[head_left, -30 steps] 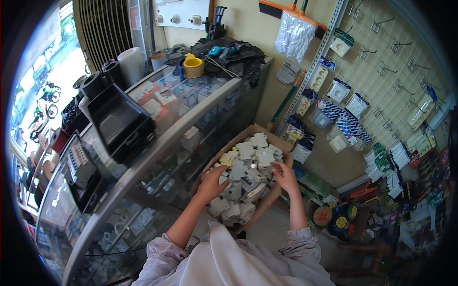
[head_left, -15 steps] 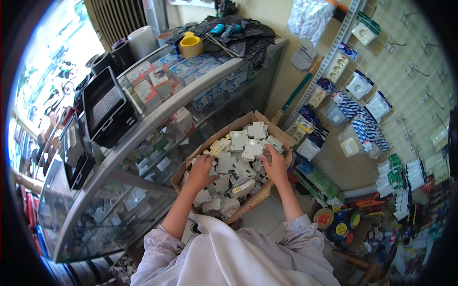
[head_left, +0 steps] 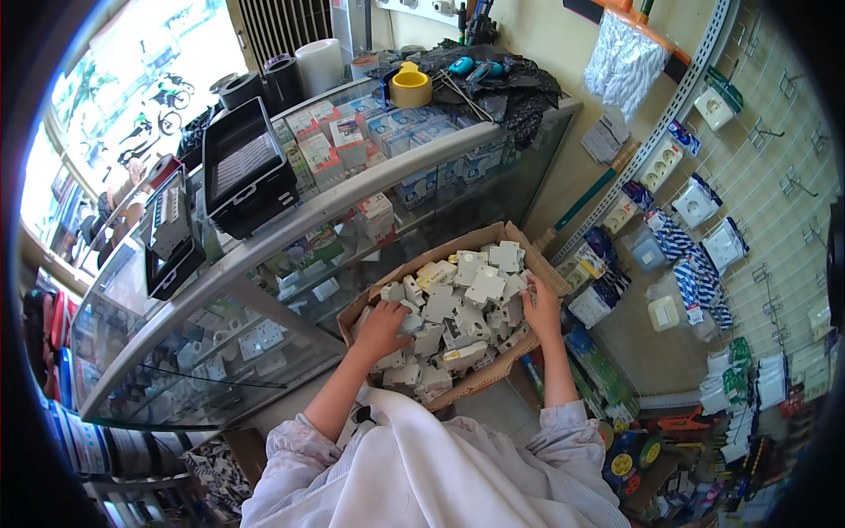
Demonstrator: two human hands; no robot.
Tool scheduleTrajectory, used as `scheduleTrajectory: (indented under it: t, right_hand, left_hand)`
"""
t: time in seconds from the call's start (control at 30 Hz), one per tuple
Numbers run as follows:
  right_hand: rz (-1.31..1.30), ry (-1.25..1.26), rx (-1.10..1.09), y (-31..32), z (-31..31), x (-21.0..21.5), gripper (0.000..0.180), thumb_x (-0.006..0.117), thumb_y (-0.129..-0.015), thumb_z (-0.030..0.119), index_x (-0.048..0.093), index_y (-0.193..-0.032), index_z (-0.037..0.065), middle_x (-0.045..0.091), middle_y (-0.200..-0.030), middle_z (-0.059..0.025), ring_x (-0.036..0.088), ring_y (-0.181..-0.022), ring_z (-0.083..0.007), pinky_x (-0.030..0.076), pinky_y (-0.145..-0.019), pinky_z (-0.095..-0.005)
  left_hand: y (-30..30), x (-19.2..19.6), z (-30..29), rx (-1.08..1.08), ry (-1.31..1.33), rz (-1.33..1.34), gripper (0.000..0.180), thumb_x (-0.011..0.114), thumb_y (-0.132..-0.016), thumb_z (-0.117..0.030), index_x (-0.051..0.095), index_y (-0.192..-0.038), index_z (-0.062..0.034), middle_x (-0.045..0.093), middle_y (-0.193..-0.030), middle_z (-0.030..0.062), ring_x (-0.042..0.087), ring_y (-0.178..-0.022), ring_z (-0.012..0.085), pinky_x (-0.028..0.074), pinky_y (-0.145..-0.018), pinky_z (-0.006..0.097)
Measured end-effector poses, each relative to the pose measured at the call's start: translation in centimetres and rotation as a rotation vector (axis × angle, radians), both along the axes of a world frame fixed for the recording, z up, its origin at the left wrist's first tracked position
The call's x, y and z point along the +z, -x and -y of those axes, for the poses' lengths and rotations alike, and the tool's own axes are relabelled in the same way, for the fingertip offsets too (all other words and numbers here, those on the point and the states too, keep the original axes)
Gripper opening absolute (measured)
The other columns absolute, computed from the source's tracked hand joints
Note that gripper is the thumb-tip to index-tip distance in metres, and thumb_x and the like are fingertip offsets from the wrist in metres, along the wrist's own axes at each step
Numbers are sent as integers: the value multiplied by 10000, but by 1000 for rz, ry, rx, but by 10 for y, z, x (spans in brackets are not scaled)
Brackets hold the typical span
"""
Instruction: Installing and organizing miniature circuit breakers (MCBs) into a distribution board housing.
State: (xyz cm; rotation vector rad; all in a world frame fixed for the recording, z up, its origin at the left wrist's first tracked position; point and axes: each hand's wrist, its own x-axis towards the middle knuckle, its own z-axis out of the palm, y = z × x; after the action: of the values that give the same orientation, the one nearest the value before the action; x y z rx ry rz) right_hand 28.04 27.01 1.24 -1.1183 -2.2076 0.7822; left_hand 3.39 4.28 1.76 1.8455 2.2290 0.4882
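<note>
A cardboard box in front of me is heaped with off-white plastic circuit breakers. One of them is a yellowed breaker near the back of the heap. My left hand lies over the left side of the pile, fingers bent and apart on the breakers. My right hand is at the right side, just inside the box wall, its fingertips against the outermost breakers. Neither hand has a piece lifted out of the heap. The parts under the left palm are hidden.
A glass display counter runs along the left, with a black toolbox and a yellow tape roll on top. Packaged sockets hang from a wire rack on the right. A green-handled broom leans near the corner.
The whole view has swung left, so the counter and box sit farther right in the picture. My right hand has shifted slightly outward, off the top breakers toward the box's right wall.
</note>
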Motion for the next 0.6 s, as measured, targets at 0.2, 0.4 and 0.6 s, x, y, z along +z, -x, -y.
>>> scheduleTrajectory:
  t: [0.2, 0.4, 0.6]
  right_hand:
    - [84, 37, -39, -4, -8, 12, 321, 553, -839, 73, 519, -1154, 18, 557, -1126, -174, 546, -1043, -323, 440, -876, -401]
    - [182, 69, -75, -12, -37, -3, 362, 543, -860, 126, 490, -1195, 0, 526, -1185, -200, 495, -1115, -343, 403, -923, -412]
    - [266, 114, 138, -16, -62, -38, 402, 491, -911, 227, 456, -1245, 5, 489, -1255, -201, 478, -1153, -339, 379, -962, -378]
  left_hand:
    - [-3, 9, -12, 75, -40, 154, 425, 720, -712, -270, 576, -1068, -86, 572, -1062, 108, 493, -1072, 287, 413, -882, 388]
    - [-4, 6, -34, 45, -170, 207, 341, 684, -758, -240, 578, -1034, -69, 570, -1057, 120, 524, -1022, 306, 415, -880, 397]
    - [-15, 13, -57, 7, -191, 264, 330, 671, -758, -207, 574, -1029, -47, 559, -1016, 137, 522, -988, 309, 423, -852, 398]
